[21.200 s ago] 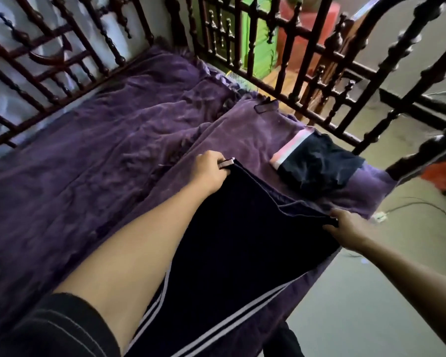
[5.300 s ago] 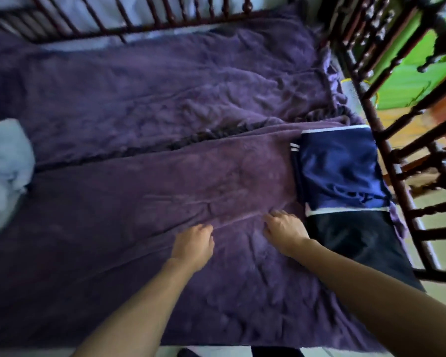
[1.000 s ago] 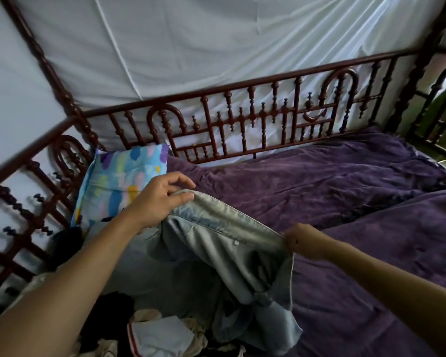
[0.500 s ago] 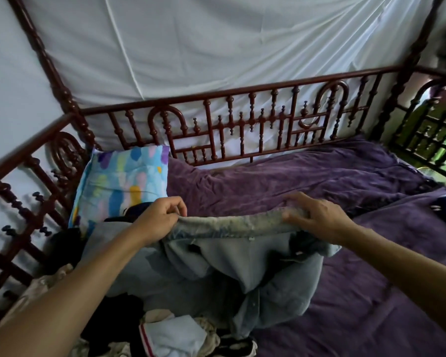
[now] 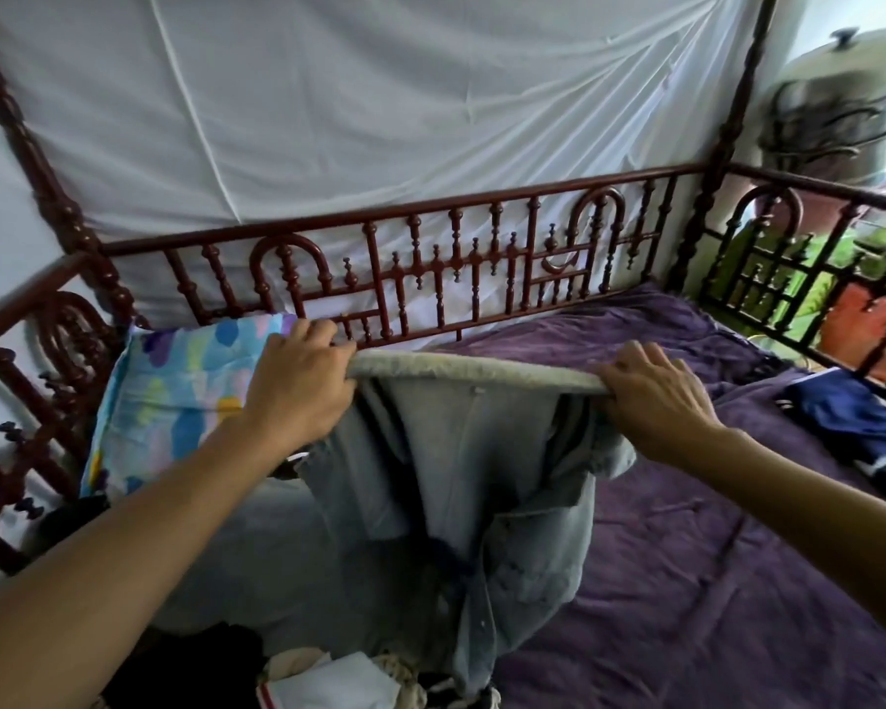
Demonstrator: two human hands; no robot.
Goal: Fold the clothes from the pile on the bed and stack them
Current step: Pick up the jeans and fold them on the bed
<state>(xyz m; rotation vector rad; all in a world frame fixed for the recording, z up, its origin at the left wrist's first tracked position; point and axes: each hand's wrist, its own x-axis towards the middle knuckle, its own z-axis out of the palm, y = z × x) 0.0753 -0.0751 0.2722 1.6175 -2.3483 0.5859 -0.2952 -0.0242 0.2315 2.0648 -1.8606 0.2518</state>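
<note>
I hold a pair of light blue jeans up by the waistband, stretched level between both hands. My left hand grips the waistband's left end and my right hand grips its right end. The legs hang down crumpled onto the pile of unfolded clothes at the lower left. At the far right edge lies the stack of folded dark blue clothes on the purple bedspread.
A pastel patterned pillow leans at the left behind the pile. A dark red wooden rail rings the bed, with a white sheet hung behind it. Bare purple bedspread stretches to the right of the jeans.
Both hands have lifted the jeans higher and pulled the waistband taut and wider apart. My view has shifted right, so the folded stack shows at the edge.
</note>
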